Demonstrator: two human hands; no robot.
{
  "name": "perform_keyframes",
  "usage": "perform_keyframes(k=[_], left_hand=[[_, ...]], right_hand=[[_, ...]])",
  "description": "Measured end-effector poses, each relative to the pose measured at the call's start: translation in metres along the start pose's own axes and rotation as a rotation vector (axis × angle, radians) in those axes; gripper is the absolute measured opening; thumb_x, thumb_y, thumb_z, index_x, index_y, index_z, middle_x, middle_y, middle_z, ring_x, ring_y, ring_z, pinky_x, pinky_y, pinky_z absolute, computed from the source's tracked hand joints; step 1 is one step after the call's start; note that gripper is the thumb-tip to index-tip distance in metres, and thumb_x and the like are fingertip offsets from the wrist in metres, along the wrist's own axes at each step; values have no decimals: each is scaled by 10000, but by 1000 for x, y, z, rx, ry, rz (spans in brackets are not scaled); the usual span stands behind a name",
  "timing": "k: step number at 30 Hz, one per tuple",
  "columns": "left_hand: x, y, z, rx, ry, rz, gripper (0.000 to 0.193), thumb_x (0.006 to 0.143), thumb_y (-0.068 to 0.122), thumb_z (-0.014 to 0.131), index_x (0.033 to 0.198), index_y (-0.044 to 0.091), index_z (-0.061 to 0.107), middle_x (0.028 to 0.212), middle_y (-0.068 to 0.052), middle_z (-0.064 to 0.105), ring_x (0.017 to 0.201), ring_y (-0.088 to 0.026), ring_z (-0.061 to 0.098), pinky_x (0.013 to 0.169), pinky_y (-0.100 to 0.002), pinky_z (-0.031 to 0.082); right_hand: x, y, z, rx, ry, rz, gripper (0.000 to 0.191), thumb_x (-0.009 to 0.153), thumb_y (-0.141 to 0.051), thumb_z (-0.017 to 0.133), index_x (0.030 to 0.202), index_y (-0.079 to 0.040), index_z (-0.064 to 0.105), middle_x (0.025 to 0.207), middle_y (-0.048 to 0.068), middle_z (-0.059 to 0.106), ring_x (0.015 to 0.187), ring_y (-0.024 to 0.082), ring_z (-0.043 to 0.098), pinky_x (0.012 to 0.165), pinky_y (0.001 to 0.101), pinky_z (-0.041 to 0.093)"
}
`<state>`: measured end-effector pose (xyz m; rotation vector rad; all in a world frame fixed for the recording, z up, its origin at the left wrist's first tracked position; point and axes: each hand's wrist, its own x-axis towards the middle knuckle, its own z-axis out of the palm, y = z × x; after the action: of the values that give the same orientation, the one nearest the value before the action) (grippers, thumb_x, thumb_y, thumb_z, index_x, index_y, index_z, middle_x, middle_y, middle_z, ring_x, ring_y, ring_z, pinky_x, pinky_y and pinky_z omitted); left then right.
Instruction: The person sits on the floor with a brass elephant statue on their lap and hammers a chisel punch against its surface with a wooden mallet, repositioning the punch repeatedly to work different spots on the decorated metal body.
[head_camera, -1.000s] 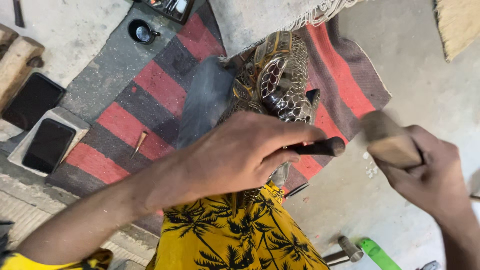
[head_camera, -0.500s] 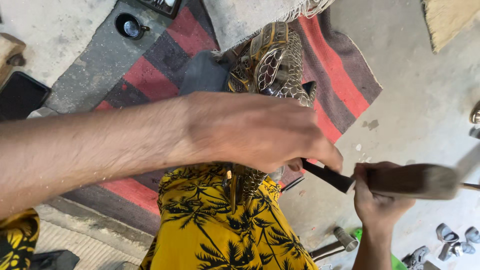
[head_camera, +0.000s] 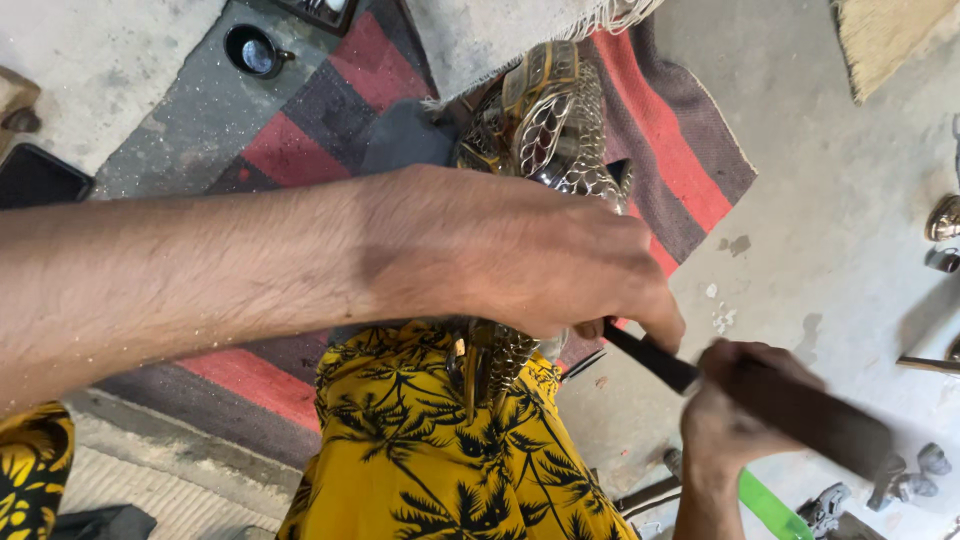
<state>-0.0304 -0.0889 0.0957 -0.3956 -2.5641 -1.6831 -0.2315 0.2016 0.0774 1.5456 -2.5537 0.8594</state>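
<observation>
My left hand (head_camera: 540, 255) reaches across from the left and grips a dark metal chisel (head_camera: 650, 355) whose point is hidden under my fingers, against an ornate metal piece (head_camera: 550, 120) with a scale pattern. That piece rests on my lap, partly over yellow palm-print cloth (head_camera: 440, 450). My right hand (head_camera: 740, 410) holds a dark wooden mallet (head_camera: 810, 415), blurred, with its head right at the chisel's outer end.
A red, grey and black striped rug (head_camera: 300, 140) lies under the work on a concrete floor. A small round black tin (head_camera: 250, 50) sits top left, a dark flat slab (head_camera: 35, 175) at the left edge. Metal bits (head_camera: 920, 470) and a green-handled tool (head_camera: 770, 505) lie bottom right.
The mallet has swung down from the raised position to the chisel's end. My left forearm now fills more of the view; it keeps hold of the chisel.
</observation>
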Motion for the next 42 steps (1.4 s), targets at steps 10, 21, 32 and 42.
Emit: perform_keyframes(k=[10,21,32,42], left_hand=[[-6,6,18,81,236,-32,266,821,74,726,1085,106,709,768,-100,731,795,-297,742,683,-438,578],[-24,9,30,-118,415,-176,452,899,-25,617,1324,121,671,815,-172,717,818,-350,721,733,-521,505],[-38,22,51,-213,751,-387,337,964,73,694,1296,76,635,883,-113,739,680,-248,697,578,-426,518],[-38,35,89,-387,1107,-427,285,1037,41,640,1310,-14,580,1132,-109,742,1056,-176,779,892,-302,700]], right_hand=[[0,3,1,169,-80,132,214,984,42,748,1061,2,552,937,95,675,845,176,667,865,268,535],[75,-27,-7,458,-246,383,119,876,-31,706,945,-85,625,834,9,674,734,88,684,693,247,578],[164,-6,-8,87,-736,-163,189,839,-12,828,908,-9,651,835,104,641,729,184,600,664,303,473],[237,-77,19,-60,-1026,-363,233,779,-82,823,992,-107,731,965,61,692,694,157,666,589,303,545]])
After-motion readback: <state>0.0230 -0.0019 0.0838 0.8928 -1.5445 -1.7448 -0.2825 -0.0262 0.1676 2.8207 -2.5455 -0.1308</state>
